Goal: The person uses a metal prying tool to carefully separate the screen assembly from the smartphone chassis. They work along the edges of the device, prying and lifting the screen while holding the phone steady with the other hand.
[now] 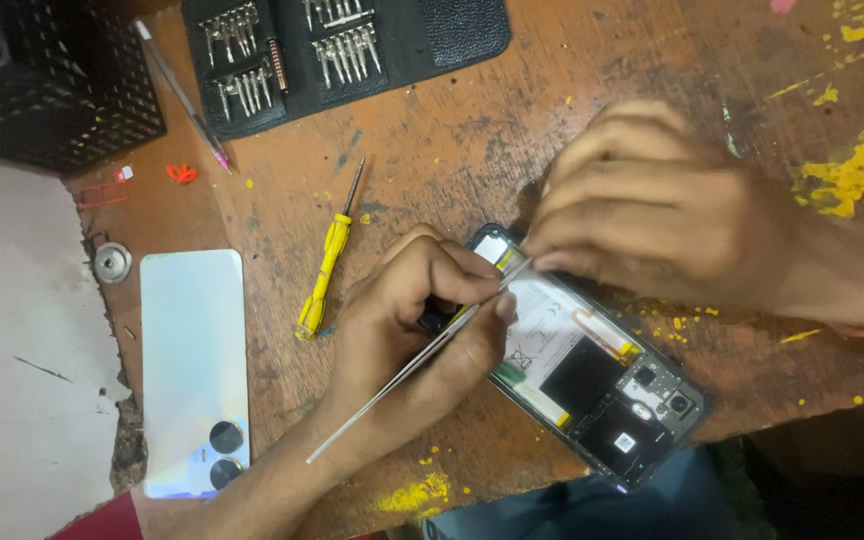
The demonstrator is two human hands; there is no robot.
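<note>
Under both hands — left hand's (422, 310) grip pinching tweezers (422, 360), right hand (652, 215) (fingers pressed together) — lies the opened phone (592, 385).

The scene is lit evenly and fairly brightly from above, with warm tones across the worn wooden surface (472, 140). Soft shadows are cast beneath the hands, darkest under the right hand (672, 225). A pale sheen is seen on the detached back cover (192, 360). Slight motion blur softens the fingers, and the top-left corner is left dim.
</note>
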